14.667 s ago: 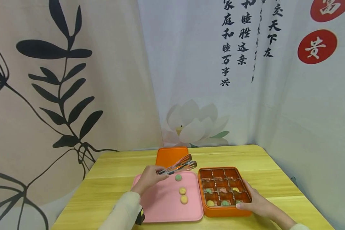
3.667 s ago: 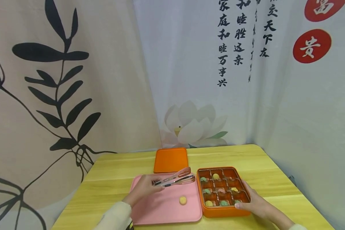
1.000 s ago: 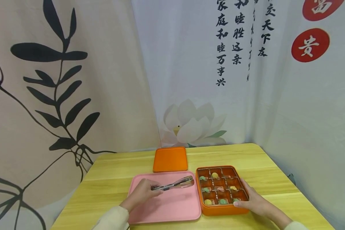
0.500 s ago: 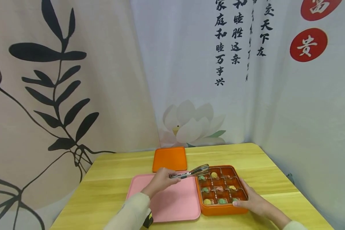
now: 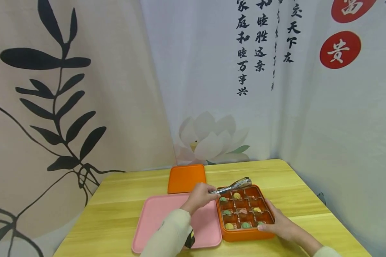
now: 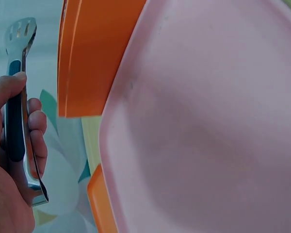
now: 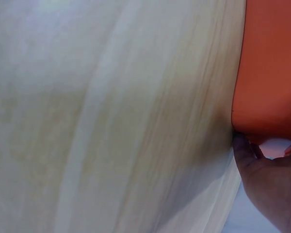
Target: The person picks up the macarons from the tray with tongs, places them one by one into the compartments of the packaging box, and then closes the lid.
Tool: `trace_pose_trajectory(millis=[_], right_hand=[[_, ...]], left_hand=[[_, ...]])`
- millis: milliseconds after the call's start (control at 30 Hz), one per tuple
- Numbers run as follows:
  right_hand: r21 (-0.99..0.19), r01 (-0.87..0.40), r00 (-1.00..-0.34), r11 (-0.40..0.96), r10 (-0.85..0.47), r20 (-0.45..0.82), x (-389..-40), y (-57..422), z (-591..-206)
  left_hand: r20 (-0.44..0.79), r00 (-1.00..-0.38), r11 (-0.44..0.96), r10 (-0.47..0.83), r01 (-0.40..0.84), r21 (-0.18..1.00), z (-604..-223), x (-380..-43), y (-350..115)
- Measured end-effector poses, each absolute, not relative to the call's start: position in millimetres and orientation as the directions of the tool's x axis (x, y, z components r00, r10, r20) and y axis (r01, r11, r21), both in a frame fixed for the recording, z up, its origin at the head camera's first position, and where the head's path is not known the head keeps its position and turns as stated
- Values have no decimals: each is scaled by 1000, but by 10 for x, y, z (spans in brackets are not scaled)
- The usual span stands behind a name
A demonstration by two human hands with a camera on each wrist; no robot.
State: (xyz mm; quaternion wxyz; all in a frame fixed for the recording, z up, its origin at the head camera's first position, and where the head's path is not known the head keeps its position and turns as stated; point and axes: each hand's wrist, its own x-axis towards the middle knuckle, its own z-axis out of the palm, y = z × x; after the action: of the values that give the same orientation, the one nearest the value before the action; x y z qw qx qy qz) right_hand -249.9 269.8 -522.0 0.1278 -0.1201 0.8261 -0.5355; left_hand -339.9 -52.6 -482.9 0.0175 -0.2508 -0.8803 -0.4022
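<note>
My left hand [image 5: 200, 196] grips metal tongs [image 5: 234, 185] with dark handle inserts. The tongs' slotted heads are close together over the far row of an orange box [image 5: 247, 235]; anything between them is hidden. A clear insert splits the box into compartments, several of them holding small balls, such as a yellow ball [image 5: 237, 195], a green ball [image 5: 246, 225] and a pink ball [image 5: 242, 210]. At the box's near right corner my right hand [image 5: 284, 225] holds on, thumb on the near rim, fingers along the right side.
A pink tray [image 5: 161, 214] lies left of the box, partly under my left forearm. Behind it is a flat orange lid [image 5: 186, 178]. The wooden table [image 5: 109, 214] ends at a printed curtain [image 5: 132, 89] at the back.
The balls seen earlier on the tray are gone from it, and green and yellow balls now sit in the box's far row. Lately my left hand carries the tongs rightward over the box.
</note>
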Motion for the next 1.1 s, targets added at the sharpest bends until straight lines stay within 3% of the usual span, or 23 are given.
trace_pose_trajectory(millis=[467, 867, 1100], right_hand=[[-878, -25, -950, 478, -284, -128, -2477, 2679, -5215], [-860, -19, -947, 510, -284, -148, -2473, 2675, -5210], [-887, -49, -942, 458, -316, -110, -2492, 2663, -5220]], left_hand=[[219, -890, 600, 401, 435, 671, -4899, -3439, -348], [235, -884, 584, 404, 447, 678, -4853, -3440, -520], [238, -896, 573, 374, 425, 700, -4811, -3444, -690]])
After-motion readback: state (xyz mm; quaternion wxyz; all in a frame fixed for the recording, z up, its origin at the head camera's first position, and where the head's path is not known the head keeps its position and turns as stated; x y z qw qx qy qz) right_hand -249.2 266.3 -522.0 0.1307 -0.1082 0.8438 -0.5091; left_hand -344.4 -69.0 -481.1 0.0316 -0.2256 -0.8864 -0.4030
